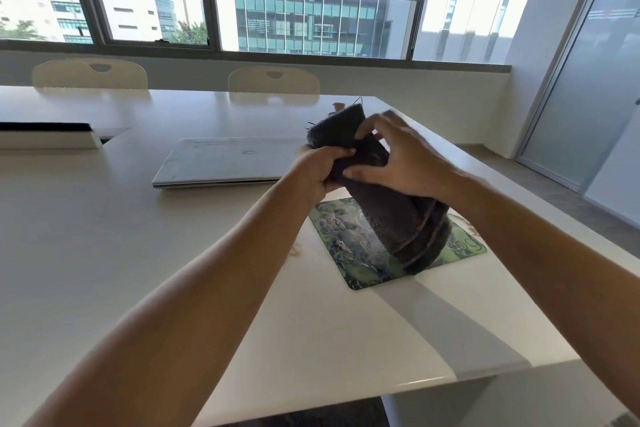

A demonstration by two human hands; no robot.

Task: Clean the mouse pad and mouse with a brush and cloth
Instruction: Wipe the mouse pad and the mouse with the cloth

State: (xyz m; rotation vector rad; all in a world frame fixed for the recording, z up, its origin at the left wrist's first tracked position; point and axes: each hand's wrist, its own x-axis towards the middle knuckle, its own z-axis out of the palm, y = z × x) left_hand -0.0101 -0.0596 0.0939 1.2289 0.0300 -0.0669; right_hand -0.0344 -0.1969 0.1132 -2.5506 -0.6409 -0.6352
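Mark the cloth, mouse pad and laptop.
cloth (398, 222), head view, lower hanging folds.
mouse pad (343, 250), head view, bare printed left part.
laptop (221, 159), head view, middle of closed lid.

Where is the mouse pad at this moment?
In the head view the mouse pad lies on the white table, right of centre, partly hidden by the dark cloth, nearer than the closed laptop.

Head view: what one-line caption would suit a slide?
Over the green mouse pad, the left hand and right hand grip a dark cloth; closed laptop nearby on white table.
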